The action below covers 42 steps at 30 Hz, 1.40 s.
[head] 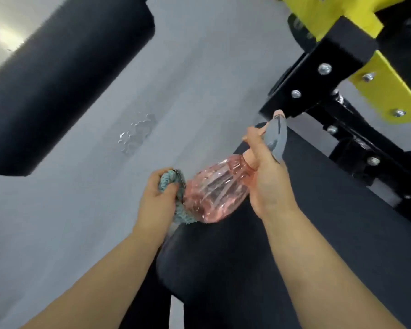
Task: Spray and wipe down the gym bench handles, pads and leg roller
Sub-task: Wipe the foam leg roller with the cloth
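Nearest you, your left hand (156, 203) is clenched on a bunched teal cloth (169, 184), which touches the base of the pink spray bottle (214, 193). Your right hand (268, 179) is wrapped round the bottle's neck, with one finger reaching up along the grey trigger head (277, 138). The bottle lies tilted, base toward your left hand and nozzle pointing up and away. Beneath both hands is your dark-clad leg (211, 281), and beside it on the right runs a long dark pad (342, 210). Farther out, the grey floor (57, 222) shows a shiny wet patch (137, 135). The black leg roller (57, 91) hangs at upper left, well apart from the bottle. The black and yellow bolted frame (342, 55) stands at upper right.
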{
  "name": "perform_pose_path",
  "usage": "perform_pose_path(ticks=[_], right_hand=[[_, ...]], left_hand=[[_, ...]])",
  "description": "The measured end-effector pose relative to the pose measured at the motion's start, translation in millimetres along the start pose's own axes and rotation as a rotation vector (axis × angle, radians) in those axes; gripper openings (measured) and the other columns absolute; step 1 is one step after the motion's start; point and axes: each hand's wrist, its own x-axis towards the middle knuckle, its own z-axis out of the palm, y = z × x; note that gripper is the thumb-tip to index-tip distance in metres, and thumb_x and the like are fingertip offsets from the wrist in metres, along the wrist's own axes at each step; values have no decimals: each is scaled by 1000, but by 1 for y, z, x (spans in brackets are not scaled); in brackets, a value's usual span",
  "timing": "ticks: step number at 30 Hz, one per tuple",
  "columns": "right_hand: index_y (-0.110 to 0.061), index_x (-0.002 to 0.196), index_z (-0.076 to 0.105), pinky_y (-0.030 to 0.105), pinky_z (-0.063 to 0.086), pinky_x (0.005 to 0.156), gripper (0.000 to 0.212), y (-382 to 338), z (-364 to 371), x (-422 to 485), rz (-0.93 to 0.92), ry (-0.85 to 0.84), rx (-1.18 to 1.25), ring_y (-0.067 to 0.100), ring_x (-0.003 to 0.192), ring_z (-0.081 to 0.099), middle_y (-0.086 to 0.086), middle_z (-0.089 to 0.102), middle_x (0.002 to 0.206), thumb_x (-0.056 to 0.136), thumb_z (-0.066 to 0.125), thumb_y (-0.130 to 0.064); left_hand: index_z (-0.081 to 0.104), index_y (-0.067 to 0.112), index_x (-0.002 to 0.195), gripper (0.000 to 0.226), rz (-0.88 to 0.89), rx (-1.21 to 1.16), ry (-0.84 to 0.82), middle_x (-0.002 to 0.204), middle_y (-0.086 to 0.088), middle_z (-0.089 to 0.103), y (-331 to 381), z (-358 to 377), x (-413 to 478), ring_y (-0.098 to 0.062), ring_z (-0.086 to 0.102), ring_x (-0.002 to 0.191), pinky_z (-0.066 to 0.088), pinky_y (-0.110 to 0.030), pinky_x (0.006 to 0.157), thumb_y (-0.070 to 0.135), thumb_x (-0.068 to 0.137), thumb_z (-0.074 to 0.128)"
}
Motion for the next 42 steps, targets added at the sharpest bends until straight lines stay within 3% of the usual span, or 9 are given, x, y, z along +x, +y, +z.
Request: perform_pose_path(ticks=[4, 9, 14, 16, 19, 24, 29, 34, 42], right_hand=[[-21, 114, 58, 34, 53, 85, 37, 11, 62, -15, -53, -224, -300, 15, 86, 66, -9, 64, 99, 81, 68, -34], [-23, 113, 60, 19, 50, 69, 30, 22, 151, -31, -17, -436, -570, 9, 74, 68, -7, 64, 112, 88, 60, -40], [-24, 97, 63, 15, 47, 59, 19, 34, 259, -54, 96, -626, -738, 13, 78, 70, -5, 64, 99, 87, 61, -41], [-18, 92, 61, 15, 47, 56, 15, 40, 291, -61, 105, -631, -780, 20, 83, 69, 0, 61, 92, 88, 61, -33], [-8, 95, 61, 34, 52, 73, 22, 46, 320, -65, 94, -597, -855, 29, 87, 67, 4, 59, 87, 86, 59, -29], [-4, 96, 57, 30, 43, 64, 25, 49, 329, -58, 185, -480, -880, 25, 72, 66, 4, 54, 82, 84, 54, -26], [-14, 91, 59, 30, 48, 67, 13, 42, 318, -48, 242, -329, -851, 16, 64, 67, 6, 62, 83, 85, 52, -23], [-21, 90, 58, 38, 50, 82, 11, 19, 309, -41, 221, -414, -900, 16, 70, 69, 5, 63, 105, 87, 56, -31], [-14, 93, 58, 31, 50, 70, 12, -2, 310, -48, 109, -501, -1014, 16, 70, 68, 5, 63, 91, 87, 54, -24]], left_hand=[[53, 27, 113, 30, 114, 133, 81, 104, 2, 58, 16, -73, 6, -9, 57, 83, 49, -25, 74, 7, 90, 51], [46, 30, 119, 45, 409, 350, 202, 124, 8, 38, 57, -154, 20, 4, 43, 104, 32, -15, 89, 4, 84, 55], [17, 25, 148, 73, 238, 711, 285, 156, 10, -2, 86, -250, 59, -24, 41, 126, 36, -29, 81, 18, 86, 56], [7, 26, 149, 80, 141, 852, 210, 156, 10, -12, 92, -276, 81, -32, 48, 120, 37, -33, 77, 22, 86, 55], [-1, 24, 150, 85, 79, 1001, 113, 156, 9, -15, 94, -305, 111, -30, 44, 126, 39, -36, 82, 27, 86, 55], [-5, 25, 149, 88, 79, 1126, -25, 156, 8, -14, 86, -325, 126, -32, 44, 126, 44, -40, 91, 32, 85, 55], [2, 22, 150, 83, 109, 1159, -41, 156, 4, -8, 89, -324, 116, -32, 46, 122, 45, -38, 88, 32, 85, 54], [6, 20, 150, 79, 112, 1185, -82, 156, 7, -9, 74, -315, 95, -29, 50, 118, 47, -36, 86, 32, 87, 51], [10, 21, 150, 74, 110, 1031, 62, 157, 7, -3, 82, -306, 90, -27, 47, 123, 43, -36, 85, 31, 89, 51]])
